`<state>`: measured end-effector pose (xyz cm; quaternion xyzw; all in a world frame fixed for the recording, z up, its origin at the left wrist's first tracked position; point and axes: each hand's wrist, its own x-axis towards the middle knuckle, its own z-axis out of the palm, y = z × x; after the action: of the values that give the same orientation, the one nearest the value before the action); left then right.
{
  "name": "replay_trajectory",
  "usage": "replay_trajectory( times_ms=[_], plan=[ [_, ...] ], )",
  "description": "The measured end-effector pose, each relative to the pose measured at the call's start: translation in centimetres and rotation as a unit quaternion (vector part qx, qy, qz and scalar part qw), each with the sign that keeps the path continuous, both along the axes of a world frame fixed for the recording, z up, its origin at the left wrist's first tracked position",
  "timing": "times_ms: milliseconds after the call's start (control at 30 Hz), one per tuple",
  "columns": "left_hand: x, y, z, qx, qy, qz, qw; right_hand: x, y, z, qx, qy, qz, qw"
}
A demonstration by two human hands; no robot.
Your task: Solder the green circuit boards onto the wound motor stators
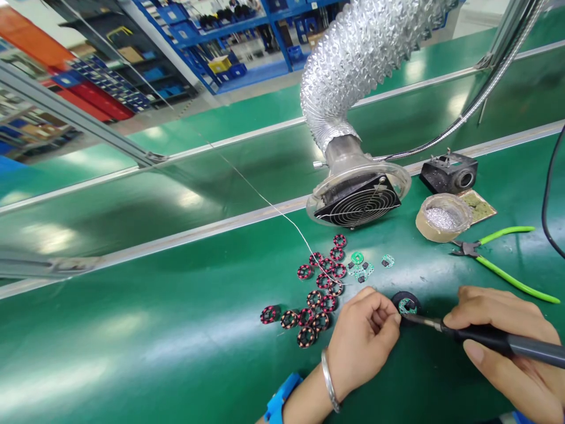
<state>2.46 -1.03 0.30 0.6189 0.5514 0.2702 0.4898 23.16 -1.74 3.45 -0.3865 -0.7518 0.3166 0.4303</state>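
Right hand (507, 347) on the soldering iron (485, 340), gripping it pen-style, fingers well back from the tip! Left hand (366, 335) curled opposite, thumb and fingertips drawn together right at the edge of the work; whether something thin is pinched there, I can't tell.

Beneath it all runs the broad green counter (154, 341), shining under the lights. Big silver duct (344, 59) swooping down over it, ending in a hood with a black fan grille (362, 206). Over to the right, green-handled pliers (512, 274) lying splayed open, and just beyond their nose a round tub (427, 229) of silvery bits, with a black block (450, 172) behind.

Down in size now: red-and-black wound rings (314, 298) clustered left of the hands, a thin pale wire (286, 218) trailing across them. Smaller green circuit boards (362, 272) sit just beside that cluster.

And between the two hands, flat on the counter, a black disc (401, 295) carrying one little green board (406, 305), the iron's tip right at its edge!
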Motion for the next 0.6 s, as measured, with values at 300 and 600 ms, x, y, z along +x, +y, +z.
replay_trajectory(
  times_ms=[300, 600],
  plan=[
    [0.1, 0.0, 0.1, -0.003, 0.002, 0.003, 1.000, 1.3, -0.4, 0.6, 0.037, -0.088, -0.042, 0.995],
    [0.3, -0.3, 0.3, -0.002, 0.004, 0.003, 1.000, 1.1, 0.6, -0.3, 0.070, -0.032, -0.051, 0.996]
  ],
)
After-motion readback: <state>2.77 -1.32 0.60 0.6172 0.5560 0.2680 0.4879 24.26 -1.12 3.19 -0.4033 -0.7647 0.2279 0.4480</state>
